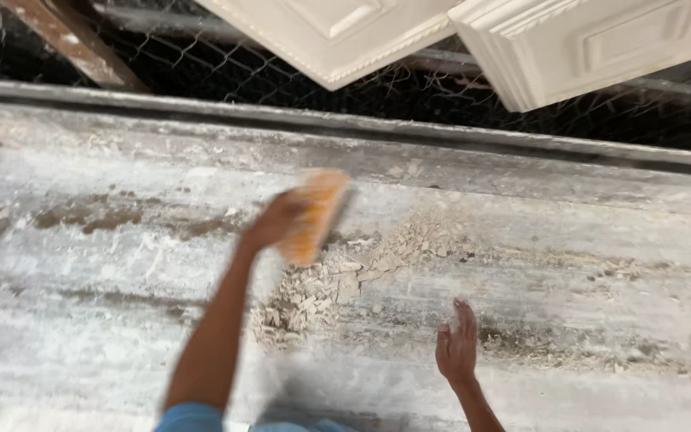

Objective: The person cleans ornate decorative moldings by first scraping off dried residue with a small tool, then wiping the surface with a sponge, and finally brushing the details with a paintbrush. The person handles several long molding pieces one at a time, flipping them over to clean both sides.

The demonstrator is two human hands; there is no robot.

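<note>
Left hand [277, 220] up over the dusty slab, fingers wrapped tight around an orange wooden-backed brush [316, 216]. The brush is blurred, tilted on its long side, its lower end just above the heap of broken plaster crumbs [337, 276], and that slant looks like the angle you'd take to drag loose bits along a surface. The crumbs lie in a ragged band running from near the brush down toward the person's body and out to the right, thicker in the middle, thinner at the edges.

Right hand [457, 346] low and apart from the brush, fingers spread and empty, palm turned toward the rubble as if to steady or to shield the far side of the pile. It touches nothing that I can make out.

The desk [105, 288] itself is a long grey work surface caked in white powder, with damp brown patches on the left. Beyond its raised back edge, wire mesh [201, 60], and two white moulded plaster panels [585, 44] leaning above it, out of the way of the dust.
</note>
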